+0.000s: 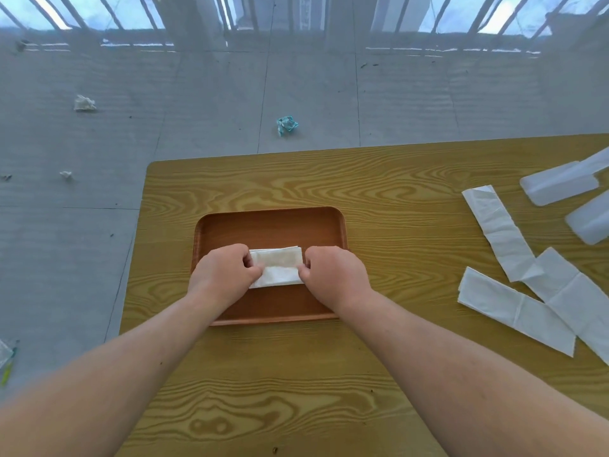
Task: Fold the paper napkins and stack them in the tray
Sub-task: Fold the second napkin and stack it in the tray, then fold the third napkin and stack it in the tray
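Observation:
A folded white paper napkin (277,267) lies across the middle of a brown rectangular tray (270,225) on the wooden table (296,374). My left hand (224,270) pinches the napkin's left end. My right hand (333,273) pinches its right end. Both hands rest over the tray with the fingers curled onto the paper. Three long unfolded white napkins lie at the right of the table: one (501,232) angled towards the back, one (515,311) nearer me, and one (573,291) crossing it.
Two translucent plastic containers (560,188) (590,222) lie at the table's far right edge. The table's left edge and back edge drop to a grey floor, with crumpled paper scraps (85,103) (287,124) lying there. Windows run along the far wall.

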`<state>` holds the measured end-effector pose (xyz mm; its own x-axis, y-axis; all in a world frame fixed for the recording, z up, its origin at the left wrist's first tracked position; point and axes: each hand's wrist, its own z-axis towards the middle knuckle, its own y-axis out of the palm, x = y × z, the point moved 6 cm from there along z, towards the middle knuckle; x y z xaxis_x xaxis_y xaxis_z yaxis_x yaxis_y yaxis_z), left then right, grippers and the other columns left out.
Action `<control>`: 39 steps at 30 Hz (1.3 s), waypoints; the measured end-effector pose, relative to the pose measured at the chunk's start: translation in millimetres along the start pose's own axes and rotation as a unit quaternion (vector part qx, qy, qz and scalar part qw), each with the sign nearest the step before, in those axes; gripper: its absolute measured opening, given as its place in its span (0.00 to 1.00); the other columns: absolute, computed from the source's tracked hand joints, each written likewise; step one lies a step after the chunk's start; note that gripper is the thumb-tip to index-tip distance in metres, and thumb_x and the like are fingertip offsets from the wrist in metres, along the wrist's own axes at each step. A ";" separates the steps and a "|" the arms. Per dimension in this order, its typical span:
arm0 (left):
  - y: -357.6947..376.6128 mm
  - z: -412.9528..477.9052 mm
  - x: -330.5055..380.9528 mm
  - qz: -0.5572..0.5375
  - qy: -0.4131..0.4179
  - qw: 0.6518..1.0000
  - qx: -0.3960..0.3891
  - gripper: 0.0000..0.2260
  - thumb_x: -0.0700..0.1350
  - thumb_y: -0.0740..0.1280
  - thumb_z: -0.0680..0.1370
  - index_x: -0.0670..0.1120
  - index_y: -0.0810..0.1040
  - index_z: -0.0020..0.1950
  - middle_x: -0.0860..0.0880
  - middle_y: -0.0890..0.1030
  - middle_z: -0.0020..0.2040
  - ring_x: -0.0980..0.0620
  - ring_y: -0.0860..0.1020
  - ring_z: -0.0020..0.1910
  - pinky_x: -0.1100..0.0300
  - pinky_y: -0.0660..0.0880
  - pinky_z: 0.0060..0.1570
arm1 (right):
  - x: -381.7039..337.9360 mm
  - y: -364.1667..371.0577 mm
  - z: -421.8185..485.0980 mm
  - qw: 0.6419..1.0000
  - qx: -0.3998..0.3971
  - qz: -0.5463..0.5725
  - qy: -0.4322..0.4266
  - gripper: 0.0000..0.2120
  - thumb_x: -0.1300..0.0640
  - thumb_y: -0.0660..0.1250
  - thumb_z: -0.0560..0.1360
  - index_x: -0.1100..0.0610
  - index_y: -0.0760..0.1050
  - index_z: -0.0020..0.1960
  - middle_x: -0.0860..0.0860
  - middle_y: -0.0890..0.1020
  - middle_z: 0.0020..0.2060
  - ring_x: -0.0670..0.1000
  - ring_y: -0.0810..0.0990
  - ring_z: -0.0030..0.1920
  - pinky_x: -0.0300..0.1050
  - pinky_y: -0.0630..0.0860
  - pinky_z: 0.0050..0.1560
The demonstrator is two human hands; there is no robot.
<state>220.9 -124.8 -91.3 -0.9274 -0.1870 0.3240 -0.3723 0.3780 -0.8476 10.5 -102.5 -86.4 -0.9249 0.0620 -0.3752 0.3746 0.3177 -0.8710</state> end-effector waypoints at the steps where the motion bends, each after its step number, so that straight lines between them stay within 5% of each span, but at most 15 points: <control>1: 0.7 -3.1 12.3 0.011 0.014 1.000 0.002 0.11 0.53 0.70 0.76 0.51 0.76 0.35 0.54 0.81 0.34 0.53 0.79 0.36 0.54 0.73 0.32 | 8.0 -5.5 -8.8 1.000 0.017 0.010 -0.008 0.15 0.49 0.61 0.80 0.51 0.69 0.35 0.46 0.74 0.30 0.52 0.74 0.31 0.46 0.63 0.27; 5: 10.7 -17.2 75.9 0.032 0.113 0.993 -0.016 0.12 0.56 0.68 0.77 0.53 0.75 0.36 0.55 0.80 0.34 0.54 0.78 0.35 0.55 0.70 0.30 | 58.4 -28.2 -48.7 0.996 0.085 0.034 -0.017 0.10 0.46 0.61 0.80 0.52 0.76 0.49 0.47 0.78 0.44 0.51 0.75 0.47 0.47 0.75 0.45; 8: 31.4 -30.3 132.8 0.058 0.208 0.975 -0.058 0.10 0.61 0.67 0.79 0.56 0.78 0.46 0.58 0.81 0.43 0.54 0.80 0.44 0.55 0.75 0.40 | 115.6 -39.2 -79.2 0.993 0.108 0.028 0.031 0.16 0.47 0.63 0.80 0.54 0.75 0.63 0.50 0.79 0.57 0.53 0.74 0.59 0.51 0.73 0.62; 12: 71.6 -53.4 203.3 0.104 0.307 0.940 -0.110 0.21 0.62 0.68 0.79 0.55 0.75 0.69 0.54 0.78 0.68 0.50 0.74 0.69 0.52 0.74 0.64 | 192.5 -55.2 -124.4 0.982 0.155 0.031 0.104 0.21 0.49 0.67 0.79 0.57 0.72 0.69 0.53 0.76 0.64 0.55 0.71 0.66 0.54 0.70 0.67; 16: 108.2 -74.6 254.2 0.142 0.371 0.907 -0.138 0.28 0.61 0.67 0.80 0.56 0.67 0.79 0.53 0.70 0.78 0.50 0.67 0.76 0.51 0.71 0.71 | 251.4 -63.0 -162.3 0.969 0.173 0.040 0.172 0.24 0.50 0.68 0.77 0.57 0.70 0.70 0.54 0.76 0.66 0.58 0.70 0.68 0.57 0.71 0.68; 21: 139.9 -94.6 296.8 0.167 0.411 0.884 -0.146 0.30 0.60 0.67 0.80 0.55 0.65 0.81 0.53 0.66 0.80 0.48 0.66 0.76 0.51 0.70 0.74 | 287.5 -52.9 -190.5 0.965 0.142 0.034 0.216 0.23 0.48 0.66 0.79 0.55 0.70 0.71 0.54 0.75 0.68 0.58 0.68 0.71 0.57 0.69 0.71; 26: 149.0 -101.0 309.3 0.215 0.442 0.860 -0.138 0.26 0.60 0.66 0.81 0.54 0.71 0.78 0.53 0.70 0.76 0.48 0.69 0.72 0.51 0.73 0.69 | 265.4 -40.2 -187.6 0.980 0.117 0.022 0.159 0.22 0.49 0.63 0.79 0.53 0.69 0.71 0.53 0.74 0.70 0.56 0.67 0.72 0.56 0.67 0.71; 36: 128.4 -72.9 245.8 0.290 0.362 0.875 -0.136 0.22 0.59 0.64 0.82 0.55 0.71 0.75 0.51 0.77 0.70 0.48 0.74 0.69 0.51 0.76 0.65 | 170.9 -9.9 -156.7 0.999 0.018 0.034 0.005 0.28 0.55 0.58 0.78 0.53 0.64 0.78 0.55 0.67 0.78 0.57 0.61 0.78 0.53 0.55 0.79; 39: 123.1 -66.8 232.2 0.287 0.357 0.881 -0.118 0.23 0.60 0.64 0.81 0.56 0.71 0.76 0.52 0.76 0.68 0.49 0.74 0.67 0.51 0.77 0.62 | 173.9 -15.2 -155.7 0.999 0.036 0.033 0.004 0.27 0.56 0.59 0.78 0.55 0.67 0.77 0.54 0.72 0.74 0.57 0.65 0.75 0.53 0.60 0.77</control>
<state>-42.7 -61.1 -92.3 -0.7196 0.6834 0.1232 0.2469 0.4176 -0.8745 -166.1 50.8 -89.1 -0.8988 0.0880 -0.4295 0.4375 0.2433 -0.8657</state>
